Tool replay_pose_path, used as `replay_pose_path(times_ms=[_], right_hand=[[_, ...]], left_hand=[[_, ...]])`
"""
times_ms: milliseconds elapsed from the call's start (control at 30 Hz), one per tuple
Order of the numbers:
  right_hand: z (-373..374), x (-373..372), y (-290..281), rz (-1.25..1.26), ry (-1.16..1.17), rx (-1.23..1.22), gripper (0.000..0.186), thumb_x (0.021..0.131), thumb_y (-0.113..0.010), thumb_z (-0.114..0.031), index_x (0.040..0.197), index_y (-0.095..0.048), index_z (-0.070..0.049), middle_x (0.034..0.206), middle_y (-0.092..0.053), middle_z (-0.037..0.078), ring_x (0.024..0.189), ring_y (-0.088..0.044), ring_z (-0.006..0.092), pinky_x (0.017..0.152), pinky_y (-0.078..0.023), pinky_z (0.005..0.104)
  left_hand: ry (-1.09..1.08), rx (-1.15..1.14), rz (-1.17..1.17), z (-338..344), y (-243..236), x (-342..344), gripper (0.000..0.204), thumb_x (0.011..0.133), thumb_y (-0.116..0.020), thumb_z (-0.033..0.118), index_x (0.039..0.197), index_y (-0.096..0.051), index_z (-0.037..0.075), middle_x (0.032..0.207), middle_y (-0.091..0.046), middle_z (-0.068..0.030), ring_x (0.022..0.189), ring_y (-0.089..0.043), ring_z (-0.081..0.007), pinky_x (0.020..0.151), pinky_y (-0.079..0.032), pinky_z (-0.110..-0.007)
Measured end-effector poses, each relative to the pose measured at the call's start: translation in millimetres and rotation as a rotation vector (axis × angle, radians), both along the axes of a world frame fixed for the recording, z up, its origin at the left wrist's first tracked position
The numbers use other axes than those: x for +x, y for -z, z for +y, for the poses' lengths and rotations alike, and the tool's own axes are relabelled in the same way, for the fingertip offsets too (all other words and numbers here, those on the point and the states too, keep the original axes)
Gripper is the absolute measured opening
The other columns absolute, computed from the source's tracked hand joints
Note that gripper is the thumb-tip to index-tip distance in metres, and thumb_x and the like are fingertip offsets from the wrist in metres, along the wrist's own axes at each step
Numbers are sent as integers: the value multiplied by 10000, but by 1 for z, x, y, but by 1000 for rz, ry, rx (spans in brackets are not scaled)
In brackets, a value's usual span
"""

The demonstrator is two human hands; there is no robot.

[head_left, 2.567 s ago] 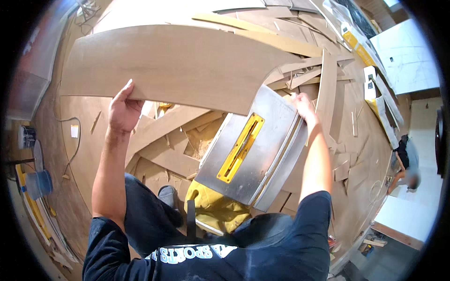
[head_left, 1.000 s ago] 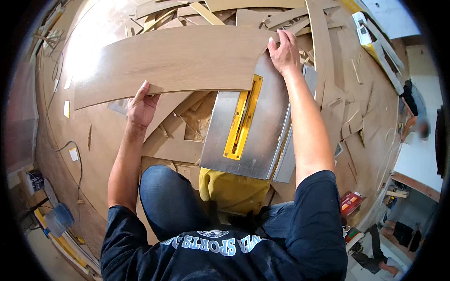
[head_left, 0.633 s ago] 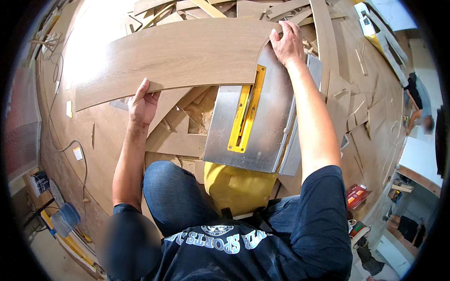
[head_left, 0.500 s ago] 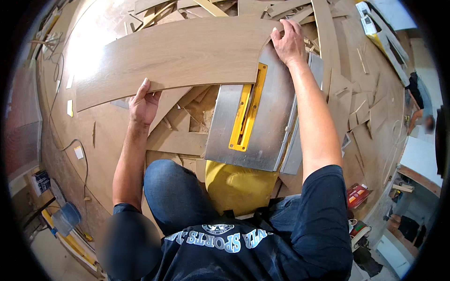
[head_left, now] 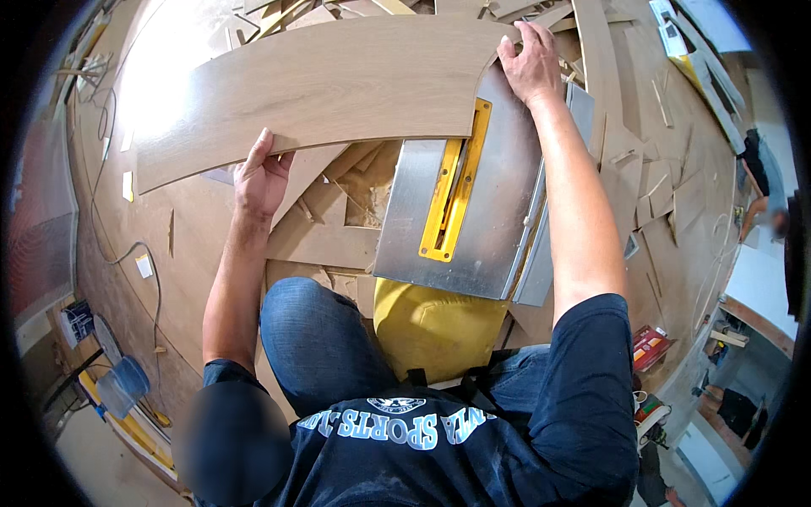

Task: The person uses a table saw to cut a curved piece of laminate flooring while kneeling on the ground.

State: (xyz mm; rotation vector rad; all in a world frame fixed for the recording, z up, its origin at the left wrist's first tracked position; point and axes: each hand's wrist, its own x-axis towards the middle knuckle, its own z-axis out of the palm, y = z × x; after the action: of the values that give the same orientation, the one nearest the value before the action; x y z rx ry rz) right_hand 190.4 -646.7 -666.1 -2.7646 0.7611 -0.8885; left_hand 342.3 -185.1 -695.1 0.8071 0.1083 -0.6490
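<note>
A wide wood-look floor plank lies crosswise over the far part of a grey metal table saw. Its left part reaches out beyond the saw table. My left hand grips the plank's near edge, thumb on top and fingers underneath. At the plank's far right corner my right hand is closed on the end edge, its fingertips partly hidden. The saw's yellow slotted insert runs away from me, and the plank's right end covers part of the table next to it. I cannot make out the blade.
Plank offcuts and scraps lie around the saw. A yellow saw base stands between my knees. A dark cable curves over the floor at left. A red box sits at right. Another person is at the far right.
The view has shifted slightly, so the saw, plank end and right hand appear a little higher and further right. Both hands keep their hold, and the plank sits about the same on the saw.
</note>
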Motion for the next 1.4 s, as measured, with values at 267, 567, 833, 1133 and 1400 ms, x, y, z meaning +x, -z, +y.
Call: replay_pose_path(times_ms=[267,567,833,1133,1400], right_hand=[[-3,0,2,64,16,-10,519,977,-596,-389,1378,-591,-60,1464,-539,165,1382,-477,331,1195,-385,427],[2,-5,-1,45,17,7,519,976,-612,-392,1377,-593,-62,1453,-551,173,1376,-489,335,1180,-402,424],[8,-9,-8,-10,-55,22,511,917,-662,-279,1319,-566,21,1382,-571,288,1279,-500,514,1140,-397,542],[2,-3,2,29,25,-31,508,985,-598,-371,1364,-588,-32,1432,-566,186,1376,-490,342,1184,-396,431],[5,-5,0,31,28,-29,496,976,-606,-354,1360,-589,-41,1413,-578,185,1363,-498,339,1180,-399,430]], left_hand=[[2,8,6,3,2,1,151,1006,-662,57,1156,-647,41,1096,-723,-79,1016,-724,-214,940,-631,-420],[17,13,33,3,0,3,143,1018,-648,81,1157,-648,46,1114,-721,-88,1040,-721,-228,955,-625,-427],[52,2,20,3,6,9,139,1015,-654,79,1146,-656,30,1093,-728,-93,1033,-722,-226,954,-623,-422],[64,-41,19,3,5,11,136,1028,-639,107,1096,-687,0,1085,-741,-114,1012,-735,-249,940,-630,-429],[47,-33,13,6,8,10,124,1034,-621,86,1125,-666,15,1096,-737,-110,1019,-733,-252,941,-636,-442]])
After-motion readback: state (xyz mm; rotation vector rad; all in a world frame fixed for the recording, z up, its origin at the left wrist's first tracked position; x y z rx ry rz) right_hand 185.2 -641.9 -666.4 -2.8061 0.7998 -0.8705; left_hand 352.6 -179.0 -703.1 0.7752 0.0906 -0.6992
